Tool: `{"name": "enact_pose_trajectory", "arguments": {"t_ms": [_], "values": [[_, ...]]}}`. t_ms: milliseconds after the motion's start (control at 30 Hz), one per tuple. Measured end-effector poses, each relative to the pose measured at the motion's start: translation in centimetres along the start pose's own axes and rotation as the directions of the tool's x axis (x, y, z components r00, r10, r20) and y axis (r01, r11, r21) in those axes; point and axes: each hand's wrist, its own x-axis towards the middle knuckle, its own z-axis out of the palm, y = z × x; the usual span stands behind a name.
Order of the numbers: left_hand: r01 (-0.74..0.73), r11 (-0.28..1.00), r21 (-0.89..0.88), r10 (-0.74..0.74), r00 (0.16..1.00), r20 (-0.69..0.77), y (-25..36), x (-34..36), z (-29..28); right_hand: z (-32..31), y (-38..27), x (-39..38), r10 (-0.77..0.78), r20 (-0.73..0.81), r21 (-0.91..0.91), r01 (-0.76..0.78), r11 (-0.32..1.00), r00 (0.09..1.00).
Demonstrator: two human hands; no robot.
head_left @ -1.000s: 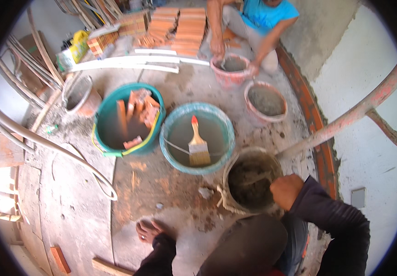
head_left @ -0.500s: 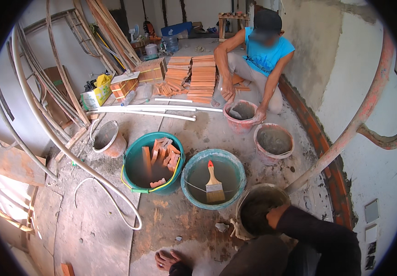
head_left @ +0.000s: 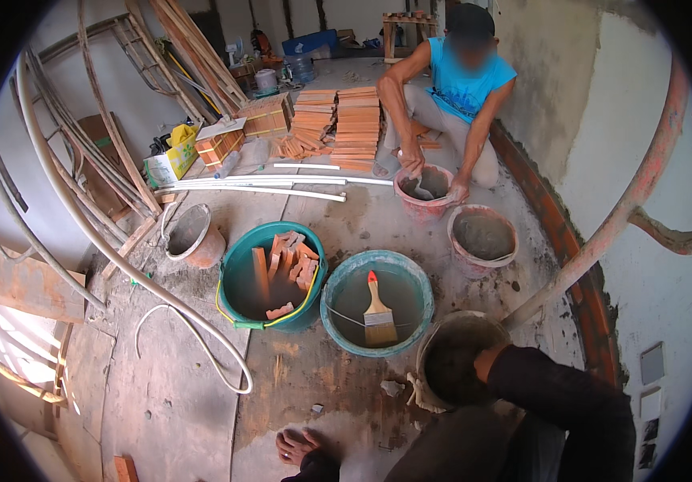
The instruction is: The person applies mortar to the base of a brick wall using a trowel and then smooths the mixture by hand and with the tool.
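Observation:
My left hand point(head_left: 297, 446) rests on the floor with its fingers stretched out, holding nothing. My right hand point(head_left: 486, 363) reaches into a grey bucket point(head_left: 426, 377) of dark contents beside my legs. Its fingers are lost in the bucket's shadow, so whatever they may hold is hidden. Left of that bucket stands a teal basin point(head_left: 332, 329) of murky water, with a paintbrush point(head_left: 378, 317) with a red-tipped wooden handle lying over it. A green bucket point(head_left: 229, 241) beside it holds murky water and several pieces of orange brick point(head_left: 261, 273).
Across from me a person in a blue sleeveless shirt point(head_left: 462, 92) works a tool in a red mortar bucket point(head_left: 422, 210). Another mortar bucket point(head_left: 482, 237) stands nearer. A slanting pole point(head_left: 579, 253) crosses at right. White pipes point(head_left: 258, 189) and stacked bricks point(head_left: 358, 124) lie behind.
My right hand has gone slightly deeper into the grey bucket. The other person's tool hand has moved down toward their bucket. My left hand stays on the floor; the view has shifted slightly.

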Motion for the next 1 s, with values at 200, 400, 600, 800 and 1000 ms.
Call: {"name": "enact_pose_trajectory", "arguments": {"t_ms": [200,400,600,800,1000], "values": [[0.025,0.997,0.079,-0.02,0.998,-0.056,-2.5,0.7,-1.5,-4.4,1.1,-3.6,-0.224,0.035,-0.033,0.225,0.974,0.974],[-0.021,0.999,0.044,0.022,0.999,-0.028,-1.9,-1.1,0.5,0.6,-1.2,-1.9,-0.172,-0.029,0.031,0.172,0.985,0.985],[-0.031,0.992,0.123,0.033,0.999,-0.013,-2.5,0.2,-0.1,-3.9,3.4,-6.1,-0.153,-0.204,-0.265,0.096,0.96,0.967],[-0.041,0.995,0.087,0.044,0.999,-0.028,0.8,-0.2,-0.3,0.2,4.2,0.5,0.0,0.009,-0.16,0.001,0.987,1.0],[-0.065,0.989,0.133,0.068,0.997,-0.02,0.2,-0.5,-1.0,0.1,1.7,-2.7,-0.002,-0.037,0.0,0.002,1.0,0.999]]}}
